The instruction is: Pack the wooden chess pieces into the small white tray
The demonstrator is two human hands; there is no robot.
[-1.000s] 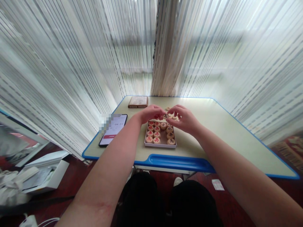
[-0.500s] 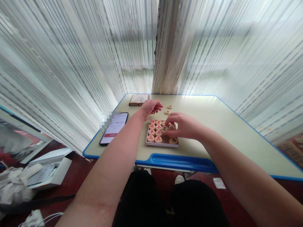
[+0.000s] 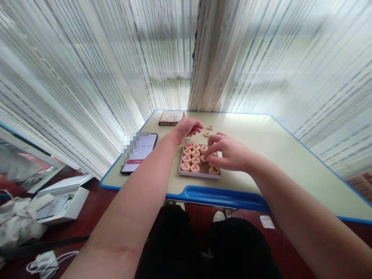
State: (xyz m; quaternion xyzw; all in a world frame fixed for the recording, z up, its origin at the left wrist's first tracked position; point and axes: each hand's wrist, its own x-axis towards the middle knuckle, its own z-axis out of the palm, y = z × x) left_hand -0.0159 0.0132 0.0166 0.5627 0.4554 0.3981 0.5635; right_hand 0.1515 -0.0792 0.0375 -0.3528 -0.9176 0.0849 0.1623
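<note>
Round wooden pieces with red or black characters sit in rows in a shallow white box (image 3: 200,175). My right hand (image 3: 225,151) is over the box's right side, its fingers spread and a fingertip touching a black-marked piece (image 3: 204,159) in the third row. Several pieces on that side are partly hidden by this hand. Behind the box hovers my left hand (image 3: 188,128), fingers loosely curled and apart, holding nothing. Two loose pieces lie on the table beyond the box, one (image 3: 207,134) nearer and one (image 3: 210,127) farther back.
A phone (image 3: 139,153) showing a timer lies left of my left forearm. At the table's (image 3: 276,155) back left is a brown-edged box (image 3: 171,117). A blue tray groove (image 3: 223,195) runs along the front edge. Curtains hang behind.
The black-marked piece that my right hand was holding now lies in the box, and the fingers have spread apart. The view has shifted slightly.
</note>
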